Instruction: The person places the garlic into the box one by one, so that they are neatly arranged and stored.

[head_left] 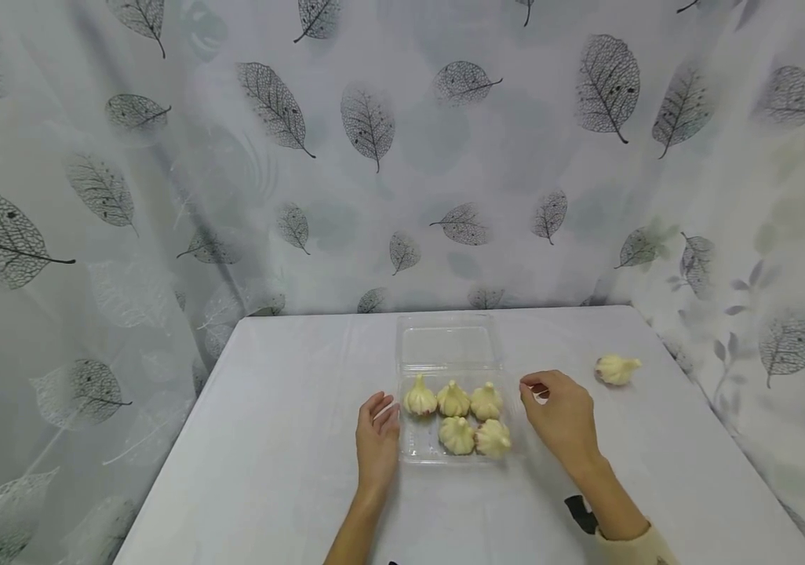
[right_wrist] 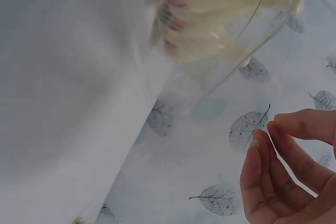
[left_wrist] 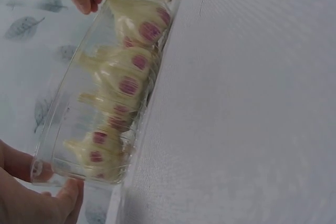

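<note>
A clear plastic clamshell box [head_left: 420, 455] lies with its lid folded back, holding several garlic bulbs [head_left: 454, 399]: three in the back row, two in the front row at the middle and right. My left hand [head_left: 378, 439] is at the box's left side; in the left wrist view its thumb and fingers [left_wrist: 68, 195] pinch the near rim corner. To the right of the box, my right hand [head_left: 561, 416] hovers with thumb and fingertips loosely together and nothing visible between them. Another garlic bulb [head_left: 616, 369] lies farther right, beyond that hand.
The box's lid [head_left: 446, 345] lies flat toward the back of the white table [head_left: 289, 439]. A leaf-patterned curtain [head_left: 367, 196] hangs behind and along both sides. A black strap [head_left: 580, 514] shows by the right forearm.
</note>
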Available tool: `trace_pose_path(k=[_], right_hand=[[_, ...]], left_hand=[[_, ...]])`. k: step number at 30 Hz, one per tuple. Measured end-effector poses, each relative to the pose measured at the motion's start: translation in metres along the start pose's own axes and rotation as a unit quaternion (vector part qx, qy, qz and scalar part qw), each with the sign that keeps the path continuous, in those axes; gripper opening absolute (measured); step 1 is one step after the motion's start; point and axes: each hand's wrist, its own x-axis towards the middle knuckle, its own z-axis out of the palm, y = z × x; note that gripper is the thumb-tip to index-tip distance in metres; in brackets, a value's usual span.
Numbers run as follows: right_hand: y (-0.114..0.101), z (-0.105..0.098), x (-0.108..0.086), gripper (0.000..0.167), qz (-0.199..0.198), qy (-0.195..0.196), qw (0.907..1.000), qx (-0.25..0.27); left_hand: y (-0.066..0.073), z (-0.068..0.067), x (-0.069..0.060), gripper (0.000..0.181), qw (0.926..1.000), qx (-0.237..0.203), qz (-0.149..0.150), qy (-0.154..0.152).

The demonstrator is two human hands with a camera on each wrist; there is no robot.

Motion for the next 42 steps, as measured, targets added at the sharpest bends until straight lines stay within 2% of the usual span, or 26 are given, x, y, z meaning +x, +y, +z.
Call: trace_pose_path(k=[10,15,25,28,36,42], right_hand=[[0.034,-0.010,0.010,0.006,0.038,0.015,0.9990,-0.017],[0.050,-0.015,0.016,0.005,0.056,0.026,0.9981,-0.005],[0.083,-0.024,0.028,0.007,0.061,0.058,0.9960,-0.029],[0.091,-0.028,0.030,0.010,0.075,0.064,0.9944,-0.038],[0.110,-0.039,0.034,0.020,0.136,0.055,0.9867,-0.069],[0.122,-0.045,0.037,0.037,0.192,0.002,0.9775,-0.086]], left_hand=[[-0.001,-0.004,-0.002,0.045,1.0000,-0.008,-0.001,0.001],[0.001,-0.005,-0.003,0.046,0.9999,-0.015,-0.005,-0.004],[0.002,-0.004,-0.001,0.044,0.9999,-0.013,-0.006,-0.001],[0.001,-0.004,0.000,0.044,0.9999,-0.014,-0.002,-0.003],[0.003,-0.003,0.001,0.045,0.9998,-0.019,0.000,-0.009],[0.002,-0.002,0.003,0.045,0.9998,-0.020,0.000,-0.009]])
